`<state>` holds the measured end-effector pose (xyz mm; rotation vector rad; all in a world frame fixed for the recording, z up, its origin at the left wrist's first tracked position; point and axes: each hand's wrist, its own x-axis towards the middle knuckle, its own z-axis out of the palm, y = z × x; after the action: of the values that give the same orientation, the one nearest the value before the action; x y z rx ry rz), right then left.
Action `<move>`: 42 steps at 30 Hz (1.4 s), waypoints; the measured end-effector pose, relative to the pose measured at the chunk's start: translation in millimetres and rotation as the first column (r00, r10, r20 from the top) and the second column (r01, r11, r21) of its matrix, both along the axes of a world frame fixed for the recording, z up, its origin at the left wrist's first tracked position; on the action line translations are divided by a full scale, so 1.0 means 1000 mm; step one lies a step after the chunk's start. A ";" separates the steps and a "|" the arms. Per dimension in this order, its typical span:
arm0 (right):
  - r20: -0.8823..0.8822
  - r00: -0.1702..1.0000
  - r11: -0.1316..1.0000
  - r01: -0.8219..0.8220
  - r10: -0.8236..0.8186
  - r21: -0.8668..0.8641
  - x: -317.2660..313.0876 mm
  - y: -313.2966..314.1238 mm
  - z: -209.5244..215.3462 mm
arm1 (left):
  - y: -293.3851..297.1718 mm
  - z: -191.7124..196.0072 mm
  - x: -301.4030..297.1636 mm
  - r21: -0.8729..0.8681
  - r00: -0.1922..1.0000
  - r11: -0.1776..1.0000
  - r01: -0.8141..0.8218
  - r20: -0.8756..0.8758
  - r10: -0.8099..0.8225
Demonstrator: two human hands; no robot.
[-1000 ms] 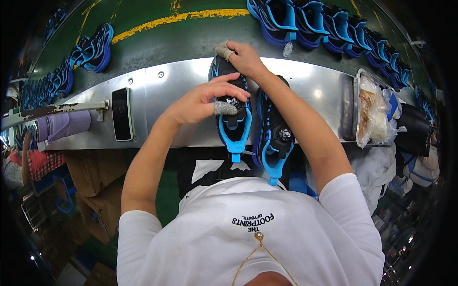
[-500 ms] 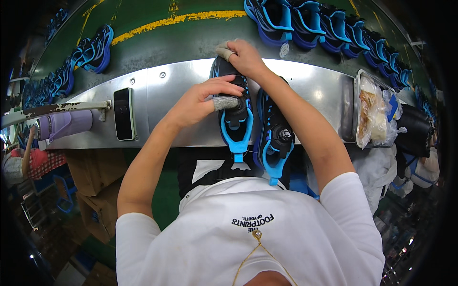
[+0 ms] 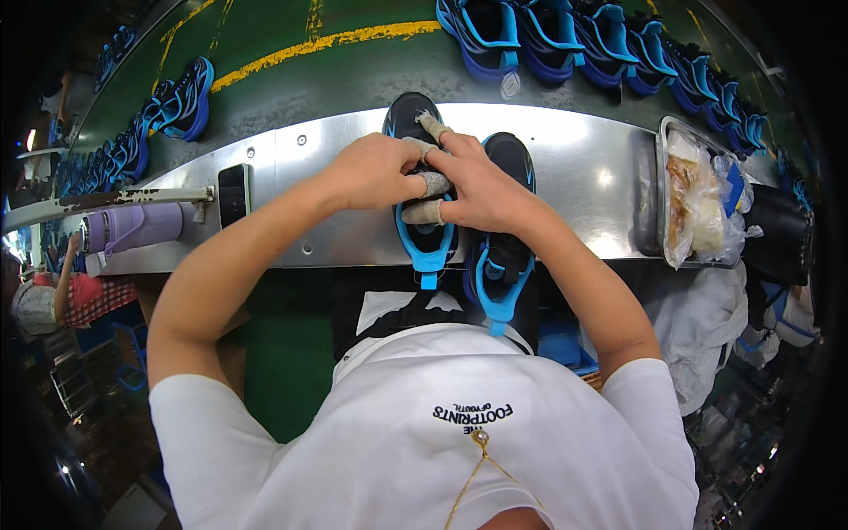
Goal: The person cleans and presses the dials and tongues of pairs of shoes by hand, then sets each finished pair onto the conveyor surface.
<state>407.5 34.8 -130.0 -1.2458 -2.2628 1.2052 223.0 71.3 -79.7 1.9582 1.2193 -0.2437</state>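
Observation:
Two black sneakers with bright blue collars and heel tabs lie side by side on the metal ledge, toes away from me. On the left sneaker (image 3: pixel 410 113), my left hand (image 3: pixel 382 170) has its fingers bent together over the middle of the upper. My right hand (image 3: pixel 481 184) grips the same upper from the right, thumb nearer the heel and a finger reaching toward the toe. Grey cloth covers wrap several fingertips. The fingers hide the upper's middle. The right sneaker (image 3: pixel 511 159) lies partly beneath my right hand and wrist.
Matching sneakers (image 3: pixel 552 44) line the green conveyor (image 3: pixel 291 88) beyond the ledge (image 3: pixel 344 238), with more at left. A phone (image 3: pixel 233 194), purple bottle (image 3: pixel 141 225) and metal bar (image 3: pixel 106 201) are left. A metal tray (image 3: pixel 662 190) of bagged items sits right.
My right hand has come back from the left sneaker's toe to its middle. My left hand has shifted toward the toe, its fingers more bent, meeting the right. The conveyor's sneakers have shifted slightly left.

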 end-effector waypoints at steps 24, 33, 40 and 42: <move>-0.168 0.986 0.993 -0.042 0.022 -0.114 0.011 0.009 0.004 | -0.059 -0.044 -0.016 -0.242 0.496 0.853 -0.462 0.727 0.475; -0.091 0.996 0.999 -0.028 0.024 -0.045 0.010 0.008 0.003 | -0.056 -0.039 -0.012 0.348 0.825 0.885 -0.310 0.562 0.068; -0.131 0.991 0.999 -0.030 0.024 -0.042 0.008 0.005 -0.002 | -0.080 -0.055 -0.021 0.242 0.649 0.836 -0.493 0.743 0.168; -0.105 0.994 0.998 -0.031 0.025 -0.054 0.011 0.002 0.006 | -0.092 -0.052 -0.013 0.114 0.483 0.773 -0.624 0.834 0.267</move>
<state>418.6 36.9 -123.8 -1.1459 -2.1925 1.3195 209.9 -20.7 -132.2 1.6190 1.1487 1.1605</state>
